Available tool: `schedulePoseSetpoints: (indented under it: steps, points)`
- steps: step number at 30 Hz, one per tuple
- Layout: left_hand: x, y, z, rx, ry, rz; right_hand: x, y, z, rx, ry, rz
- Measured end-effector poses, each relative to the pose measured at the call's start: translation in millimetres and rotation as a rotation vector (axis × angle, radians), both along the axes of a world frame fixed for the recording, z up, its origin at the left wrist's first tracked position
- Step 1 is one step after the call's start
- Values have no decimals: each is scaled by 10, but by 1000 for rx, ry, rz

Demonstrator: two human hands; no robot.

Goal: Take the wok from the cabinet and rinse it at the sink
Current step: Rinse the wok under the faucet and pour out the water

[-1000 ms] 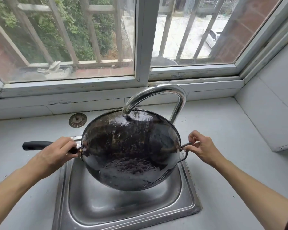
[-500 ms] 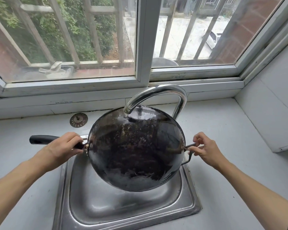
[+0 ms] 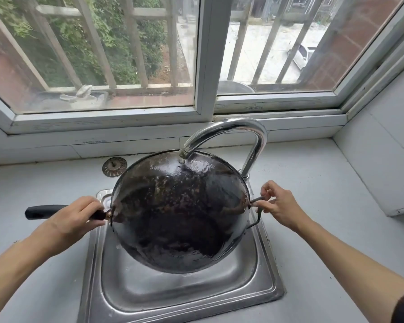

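Note:
A black, wet wok (image 3: 180, 210) hangs tilted over the steel sink (image 3: 184, 297), its inside facing me. Its far rim sits right under the spout of the chrome faucet (image 3: 233, 129), and water glistens there. My left hand (image 3: 72, 220) grips the long black handle (image 3: 40, 212) close to the bowl. My right hand (image 3: 278, 203) pinches the small wire loop handle (image 3: 257, 213) on the wok's right side.
A round metal sink strainer (image 3: 114, 166) lies on the grey counter (image 3: 324, 206) behind the sink's left corner. A window ledge (image 3: 126, 138) runs along the back and a tiled wall (image 3: 383, 159) closes off the right side.
The wok has tipped further toward me and shifted slightly right under the spout. Both hands kept their hold and followed it.

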State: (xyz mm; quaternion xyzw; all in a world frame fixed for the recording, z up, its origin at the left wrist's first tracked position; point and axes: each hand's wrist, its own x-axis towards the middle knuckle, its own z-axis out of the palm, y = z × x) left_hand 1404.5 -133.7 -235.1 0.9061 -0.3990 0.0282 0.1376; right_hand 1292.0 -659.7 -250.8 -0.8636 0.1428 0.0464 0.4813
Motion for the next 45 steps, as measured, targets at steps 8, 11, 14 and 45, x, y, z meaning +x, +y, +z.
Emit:
schedulePoseSetpoints:
  steps: [8, 11, 14, 45]
  points:
    - [-176, 366, -75, -53, -35, 95, 252, 348, 48, -102, -33, 116]
    - [-224, 492, -159, -66, -13, 120, 301, 425, 51, -113, -64, 141]
    - [-268, 578, -221, -78, -3, 134, 358, 473, 64, -127, -65, 161]
    - [-585, 799, -309, -17, 19, 194, 388, 572, 290, -136, -125, 218]
